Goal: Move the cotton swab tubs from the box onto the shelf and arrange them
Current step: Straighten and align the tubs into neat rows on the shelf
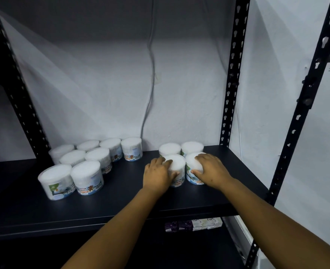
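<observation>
Your dark flat metal shelf point(121, 202) on the black slotted rack carries two groups of clear round cotton swab tubs with white lids: a left cluster of eight point(86, 164) and, well apart to the right, a two-by-two block of four point(191, 147). Your left hand point(157, 173) grips the block's front-left tub point(177, 167), fingers curled over its lid, thumb on its side; your right hand point(210, 169) cups the front-right tub point(194, 171), probably gripping it.
</observation>
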Available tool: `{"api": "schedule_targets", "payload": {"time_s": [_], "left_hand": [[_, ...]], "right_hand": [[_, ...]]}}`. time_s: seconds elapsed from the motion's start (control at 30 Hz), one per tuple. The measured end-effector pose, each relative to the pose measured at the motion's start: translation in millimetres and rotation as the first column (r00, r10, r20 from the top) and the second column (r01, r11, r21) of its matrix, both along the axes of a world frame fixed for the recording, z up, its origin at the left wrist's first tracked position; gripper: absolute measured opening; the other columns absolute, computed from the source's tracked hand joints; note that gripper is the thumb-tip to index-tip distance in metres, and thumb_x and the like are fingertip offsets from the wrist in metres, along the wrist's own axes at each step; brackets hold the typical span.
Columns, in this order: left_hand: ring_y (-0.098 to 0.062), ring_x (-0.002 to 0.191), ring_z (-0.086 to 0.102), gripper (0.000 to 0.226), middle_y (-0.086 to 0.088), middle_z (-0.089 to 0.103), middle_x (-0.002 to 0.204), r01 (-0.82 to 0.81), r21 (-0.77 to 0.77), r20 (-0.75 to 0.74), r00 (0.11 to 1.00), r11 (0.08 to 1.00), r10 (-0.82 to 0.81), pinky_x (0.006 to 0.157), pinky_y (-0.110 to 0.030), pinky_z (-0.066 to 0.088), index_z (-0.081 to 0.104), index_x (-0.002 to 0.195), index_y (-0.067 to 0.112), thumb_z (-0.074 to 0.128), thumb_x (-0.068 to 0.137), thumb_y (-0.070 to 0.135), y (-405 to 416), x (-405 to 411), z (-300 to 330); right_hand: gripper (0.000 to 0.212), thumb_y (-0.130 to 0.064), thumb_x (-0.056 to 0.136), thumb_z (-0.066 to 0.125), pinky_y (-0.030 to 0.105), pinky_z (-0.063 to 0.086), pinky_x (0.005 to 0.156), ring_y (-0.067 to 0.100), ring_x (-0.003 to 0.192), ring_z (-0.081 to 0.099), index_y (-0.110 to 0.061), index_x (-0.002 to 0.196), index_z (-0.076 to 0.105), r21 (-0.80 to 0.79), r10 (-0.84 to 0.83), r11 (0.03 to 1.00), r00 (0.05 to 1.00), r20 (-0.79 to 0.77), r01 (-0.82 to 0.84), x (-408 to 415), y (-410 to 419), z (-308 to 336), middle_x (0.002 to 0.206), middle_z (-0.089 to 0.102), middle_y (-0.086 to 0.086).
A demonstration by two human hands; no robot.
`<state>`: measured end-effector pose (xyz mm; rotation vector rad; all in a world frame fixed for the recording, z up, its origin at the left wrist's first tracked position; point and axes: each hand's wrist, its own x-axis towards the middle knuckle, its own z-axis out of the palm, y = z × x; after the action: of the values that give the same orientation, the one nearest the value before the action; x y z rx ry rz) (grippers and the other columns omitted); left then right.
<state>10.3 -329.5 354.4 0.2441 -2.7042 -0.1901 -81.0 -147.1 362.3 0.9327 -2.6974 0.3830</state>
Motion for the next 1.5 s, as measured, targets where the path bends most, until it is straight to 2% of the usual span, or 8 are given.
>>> {"api": "schedule_targets", "payload": {"time_s": [0.1, 0.23, 0.37, 0.5, 0.73, 0.87, 1.27, 1.5], "left_hand": [[-0.021, 0.133, 0.035, 0.046, 0.000, 0.044, 0.143, 0.021, -0.033, 0.014, 1.000, 0.999, -0.020, 0.105, -0.036, 0.029, 0.046, 0.137, 0.025, 0.044, 0.096, 0.044, -2.1, -0.1, 0.2], [-0.022, 0.139, 0.027, 0.045, 0.000, 0.038, 0.149, 0.058, 0.002, 0.023, 0.998, 0.998, -0.058, 0.110, -0.038, 0.026, 0.043, 0.140, 0.023, 0.043, 0.097, 0.038, -4.6, 1.6, -1.1], [-0.022, 0.132, 0.032, 0.052, -0.003, 0.039, 0.143, 0.020, 0.018, -0.009, 1.000, 1.000, -0.020, 0.107, -0.037, 0.029, 0.042, 0.140, 0.023, 0.047, 0.093, 0.046, -1.6, 3.0, -2.2], [-0.022, 0.127, 0.038, 0.046, -0.004, 0.042, 0.138, 0.012, -0.004, -0.008, 1.000, 1.000, -0.012, 0.104, -0.035, 0.032, 0.047, 0.135, 0.024, 0.046, 0.094, 0.046, -2.1, 1.8, -1.9], [-0.021, 0.135, 0.031, 0.055, -0.005, 0.037, 0.146, 0.007, 0.045, -0.010, 1.000, 0.999, -0.007, 0.109, -0.035, 0.027, 0.041, 0.140, 0.021, 0.048, 0.093, 0.049, -2.4, 0.4, -5.0], [-0.021, 0.140, 0.028, 0.052, -0.007, 0.034, 0.151, 0.024, 0.062, 0.010, 1.000, 0.998, -0.025, 0.113, -0.035, 0.024, 0.041, 0.141, 0.020, 0.047, 0.095, 0.045, -4.0, -1.0, -7.1], [-0.021, 0.140, 0.029, 0.052, -0.007, 0.035, 0.151, 0.050, 0.090, 0.014, 0.999, 0.995, -0.051, 0.111, -0.036, 0.027, 0.042, 0.141, 0.018, 0.048, 0.095, 0.042, -6.5, -3.8, -5.9], [-0.021, 0.137, 0.032, 0.054, -0.006, 0.039, 0.147, 0.037, 0.076, -0.037, 0.999, 0.996, -0.034, 0.111, -0.035, 0.029, 0.044, 0.139, 0.019, 0.051, 0.092, 0.047, -6.4, -2.4, -8.5]], "right_hand": [[0.057, -0.041, 0.090, 0.056, 0.032, 0.024, 0.113, 0.022, 0.134, 0.037, -0.013, 0.138, 0.044, -0.006, 0.005, 1.000, 1.000, 0.023, -0.005, 0.7, -0.2, 0.5, 0.143, 0.045, 0.005], [0.056, -0.040, 0.089, 0.058, 0.032, 0.027, 0.112, 0.023, 0.133, 0.038, -0.012, 0.137, 0.045, -0.019, 0.021, 1.000, 0.999, 0.038, -0.020, -0.2, 1.0, 1.8, 0.142, 0.046, 0.005], [0.059, -0.042, 0.089, 0.057, 0.033, 0.023, 0.114, 0.022, 0.137, 0.034, -0.013, 0.139, 0.043, -0.012, 0.007, 1.000, 1.000, 0.022, -0.006, 0.0, 1.2, -0.2, 0.146, 0.042, 0.005], [0.058, -0.039, 0.090, 0.057, 0.033, 0.024, 0.113, 0.022, 0.136, 0.036, -0.013, 0.139, 0.043, -0.018, 0.011, 1.000, 0.999, 0.031, -0.010, 0.8, 0.3, 0.5, 0.145, 0.044, 0.005], [0.061, -0.039, 0.087, 0.061, 0.031, 0.024, 0.114, 0.022, 0.136, 0.036, -0.010, 0.138, 0.044, -0.042, 0.044, 0.998, 0.998, 0.047, -0.042, 0.7, 3.3, 2.2, 0.145, 0.044, 0.007], [0.062, -0.036, 0.087, 0.061, 0.032, 0.023, 0.116, 0.023, 0.137, 0.034, -0.010, 0.139, 0.042, -0.040, 0.043, 0.998, 0.997, 0.069, -0.041, -0.1, 4.5, 0.9, 0.146, 0.042, 0.007], [0.060, -0.038, 0.087, 0.062, 0.031, 0.027, 0.112, 0.023, 0.134, 0.038, -0.011, 0.138, 0.044, -0.016, 0.027, 1.000, 0.998, 0.055, -0.026, -0.8, 5.1, 4.4, 0.143, 0.046, 0.006], [0.063, -0.039, 0.087, 0.061, 0.033, 0.022, 0.116, 0.022, 0.139, 0.031, -0.012, 0.141, 0.041, -0.028, 0.033, 0.999, 0.997, 0.063, -0.031, 1.0, 6.8, 3.7, 0.148, 0.039, 0.007]]}}
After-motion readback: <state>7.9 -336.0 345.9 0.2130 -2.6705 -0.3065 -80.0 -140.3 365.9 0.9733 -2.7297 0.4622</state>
